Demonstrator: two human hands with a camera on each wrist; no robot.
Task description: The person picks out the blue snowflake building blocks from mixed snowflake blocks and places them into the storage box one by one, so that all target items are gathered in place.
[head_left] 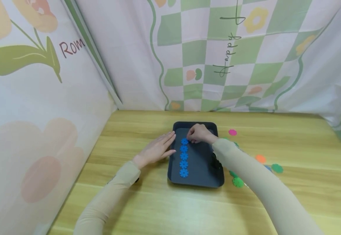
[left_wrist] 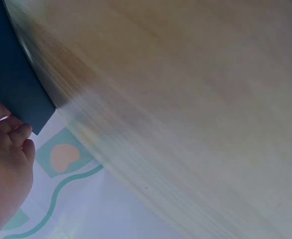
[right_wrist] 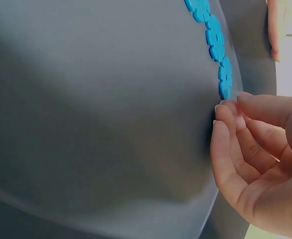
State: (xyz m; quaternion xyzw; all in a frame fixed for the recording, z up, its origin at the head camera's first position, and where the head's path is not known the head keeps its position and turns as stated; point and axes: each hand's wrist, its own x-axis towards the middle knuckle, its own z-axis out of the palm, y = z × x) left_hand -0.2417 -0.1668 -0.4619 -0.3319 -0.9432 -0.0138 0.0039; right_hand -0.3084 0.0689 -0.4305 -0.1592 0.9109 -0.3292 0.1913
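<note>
A dark grey tray (head_left: 200, 182) lies on the wooden table, with several blue notched snowflake discs (head_left: 184, 156) in a straight line along its left side. My right hand (head_left: 200, 133) reaches over the tray's far end, thumb and fingertips pinching at the edge of the farthest blue disc (right_wrist: 225, 79). Its fingers are bent together there, partly hiding that edge. My left hand (head_left: 156, 148) rests against the tray's left rim, fingers extended and thumb apart. In the left wrist view, the left fingers (left_wrist: 17, 130) touch the tray's outer wall (left_wrist: 17, 69).
Loose discs lie right of the tray, among them a pink one (head_left: 232, 132), an orange one (head_left: 260, 159) and green ones (head_left: 277, 168), partly hidden by the right sleeve (head_left: 255, 173). A dark object (head_left: 215, 162) sits by the tray's right side. Printed curtains (head_left: 135, 58) border the table.
</note>
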